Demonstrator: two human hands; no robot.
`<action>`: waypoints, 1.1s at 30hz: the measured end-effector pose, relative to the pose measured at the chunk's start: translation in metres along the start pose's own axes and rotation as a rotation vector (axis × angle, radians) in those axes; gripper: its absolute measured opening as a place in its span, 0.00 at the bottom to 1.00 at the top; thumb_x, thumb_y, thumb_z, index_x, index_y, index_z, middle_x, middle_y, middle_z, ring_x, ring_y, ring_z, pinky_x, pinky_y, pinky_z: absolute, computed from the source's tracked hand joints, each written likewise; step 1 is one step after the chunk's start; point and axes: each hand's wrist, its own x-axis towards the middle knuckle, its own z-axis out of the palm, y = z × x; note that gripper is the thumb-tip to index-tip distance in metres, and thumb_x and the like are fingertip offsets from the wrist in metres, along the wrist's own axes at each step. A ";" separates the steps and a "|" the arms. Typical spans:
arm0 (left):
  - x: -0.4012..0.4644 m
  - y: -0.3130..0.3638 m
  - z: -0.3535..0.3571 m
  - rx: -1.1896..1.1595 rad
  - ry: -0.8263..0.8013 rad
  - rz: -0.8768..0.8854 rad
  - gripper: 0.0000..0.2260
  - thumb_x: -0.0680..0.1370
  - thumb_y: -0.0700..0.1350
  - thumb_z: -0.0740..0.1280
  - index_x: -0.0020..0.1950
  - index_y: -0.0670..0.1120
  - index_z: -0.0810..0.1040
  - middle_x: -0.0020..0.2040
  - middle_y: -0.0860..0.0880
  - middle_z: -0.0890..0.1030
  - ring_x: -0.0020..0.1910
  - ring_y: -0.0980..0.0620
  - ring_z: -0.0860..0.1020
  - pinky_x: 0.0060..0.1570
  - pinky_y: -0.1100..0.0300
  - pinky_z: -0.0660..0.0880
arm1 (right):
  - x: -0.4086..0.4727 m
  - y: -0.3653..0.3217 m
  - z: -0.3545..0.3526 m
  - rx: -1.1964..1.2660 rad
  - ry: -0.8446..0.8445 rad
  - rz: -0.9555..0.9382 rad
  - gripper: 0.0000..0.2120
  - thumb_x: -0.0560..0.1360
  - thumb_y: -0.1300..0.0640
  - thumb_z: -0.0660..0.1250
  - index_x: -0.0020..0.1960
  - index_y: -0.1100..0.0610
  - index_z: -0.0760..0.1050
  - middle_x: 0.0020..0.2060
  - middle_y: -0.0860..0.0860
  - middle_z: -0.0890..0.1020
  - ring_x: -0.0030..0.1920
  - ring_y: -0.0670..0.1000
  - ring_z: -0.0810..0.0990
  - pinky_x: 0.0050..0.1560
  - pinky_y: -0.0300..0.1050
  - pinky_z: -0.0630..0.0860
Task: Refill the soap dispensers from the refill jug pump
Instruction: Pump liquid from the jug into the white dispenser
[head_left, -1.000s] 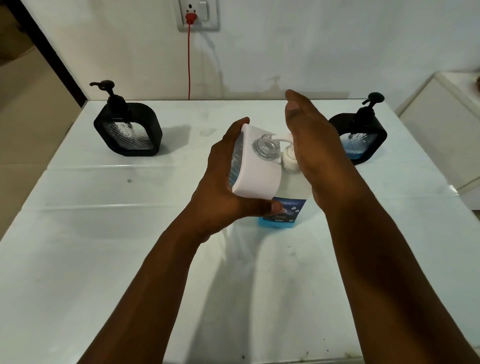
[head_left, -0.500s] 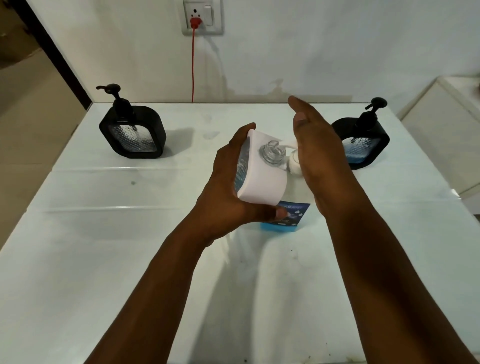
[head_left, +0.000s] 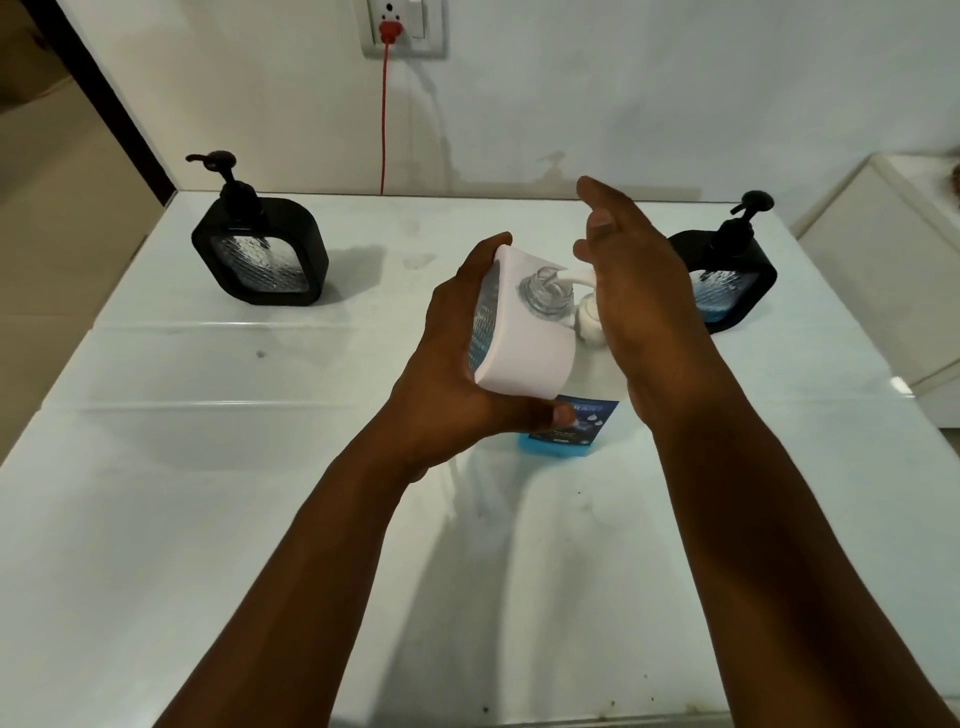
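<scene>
My left hand (head_left: 447, 374) grips a white soap dispenser (head_left: 524, 338) with its pump taken off, tilted so its clear open neck (head_left: 545, 293) sits under the white spout of the refill jug pump (head_left: 589, 312). My right hand (head_left: 639, 291), fingers straight, presses flat on that pump head. The refill jug (head_left: 566, 426), blue with a dark label, stands on the table mostly hidden behind the dispenser and my hands.
A black dispenser (head_left: 260, 249) stands at the back left of the white table (head_left: 208, 493), and another black dispenser (head_left: 727, 275), partly filled with blue soap, at the back right. A red cord (head_left: 384, 114) hangs from the wall socket. A white cabinet (head_left: 883, 260) is at right.
My hands, the white dispenser and the jug keep nearly the same pose. The head view has tilted slightly, so everything sits a little lower in the frame.
</scene>
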 end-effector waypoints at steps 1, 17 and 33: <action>0.000 -0.001 -0.001 -0.004 0.002 -0.001 0.63 0.58 0.54 0.86 0.87 0.58 0.55 0.82 0.61 0.64 0.81 0.55 0.67 0.78 0.42 0.72 | 0.000 0.002 0.001 0.007 0.006 -0.001 0.19 0.85 0.51 0.49 0.74 0.40 0.64 0.74 0.45 0.69 0.72 0.47 0.68 0.75 0.52 0.63; 0.002 0.000 0.000 -0.012 0.005 0.000 0.62 0.58 0.52 0.85 0.86 0.59 0.55 0.81 0.63 0.63 0.81 0.57 0.66 0.80 0.44 0.70 | -0.005 -0.003 -0.001 0.039 0.003 0.005 0.19 0.85 0.49 0.50 0.74 0.41 0.65 0.72 0.45 0.71 0.71 0.46 0.69 0.75 0.51 0.63; 0.001 -0.003 -0.002 -0.018 0.005 0.002 0.63 0.57 0.54 0.86 0.86 0.61 0.54 0.84 0.61 0.64 0.81 0.53 0.66 0.79 0.41 0.70 | -0.007 -0.007 -0.007 -0.003 -0.054 -0.004 0.22 0.84 0.44 0.52 0.77 0.39 0.58 0.76 0.44 0.65 0.73 0.47 0.67 0.75 0.51 0.63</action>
